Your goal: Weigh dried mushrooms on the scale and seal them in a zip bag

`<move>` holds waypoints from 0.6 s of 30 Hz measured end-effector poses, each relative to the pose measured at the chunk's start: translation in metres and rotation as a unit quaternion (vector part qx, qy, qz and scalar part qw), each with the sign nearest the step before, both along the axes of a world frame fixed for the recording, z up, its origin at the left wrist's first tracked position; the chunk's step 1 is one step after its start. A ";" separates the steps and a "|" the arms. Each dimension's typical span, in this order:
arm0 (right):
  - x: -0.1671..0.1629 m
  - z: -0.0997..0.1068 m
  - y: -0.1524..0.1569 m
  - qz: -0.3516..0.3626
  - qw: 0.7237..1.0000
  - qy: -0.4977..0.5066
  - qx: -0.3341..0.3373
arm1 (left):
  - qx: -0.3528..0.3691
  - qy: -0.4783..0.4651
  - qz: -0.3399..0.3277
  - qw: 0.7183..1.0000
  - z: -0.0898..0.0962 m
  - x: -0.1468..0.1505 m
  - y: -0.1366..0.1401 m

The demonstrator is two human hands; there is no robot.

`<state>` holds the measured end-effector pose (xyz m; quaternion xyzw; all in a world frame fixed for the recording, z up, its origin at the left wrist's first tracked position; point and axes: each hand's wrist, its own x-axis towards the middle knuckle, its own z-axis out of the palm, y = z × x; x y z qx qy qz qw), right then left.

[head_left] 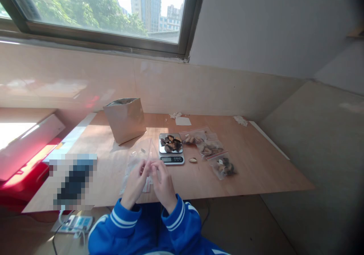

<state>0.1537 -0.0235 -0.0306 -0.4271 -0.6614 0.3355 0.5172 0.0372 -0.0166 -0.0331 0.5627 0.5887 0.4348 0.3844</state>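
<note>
Both forearms, in blue sleeves (124,218) with white stripes, reach in over the front edge of the table (261,160), slightly left of that edge's midpoint. The wrists lie about level with the edge, and the hands converge, pointing toward the back edge. The left hand (135,183) angles inward to the right, back of the hand upward, fingers bent; the right hand (164,183) mirrors it, angled inward to the left, fingers curled. The thumb and finger ends of both hands meet at one point just in front of the scale (174,160). The fingertips are drawn together; whether they pinch the film of the clear plastic bag (133,164) or another small item cannot be told. The bag lies flat beneath and beside the left hand, extending from near the front edge toward the back. The scale stands left of the table's centre, its plate loaded with dark dried pieces (172,146). A single pale piece (193,160) lies just right of the scale. Three filled bags (209,149) form a diagonal row from the scale's right side toward the front right corner. An upright brown pouch (125,121) stands near the back left corner.
</note>
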 end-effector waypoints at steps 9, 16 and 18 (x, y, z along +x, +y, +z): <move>0.030 -0.010 0.027 -0.071 0.992 0.040 -0.096 | 0.063 0.007 0.122 0.990 0.004 -0.009 0.008; 0.083 -0.031 0.084 -0.083 0.995 0.004 -0.050 | 0.067 0.052 0.158 0.984 0.019 -0.015 0.028; 0.097 -0.041 0.106 -0.128 0.987 -0.101 0.006 | 0.063 0.061 0.151 0.985 0.021 -0.013 0.033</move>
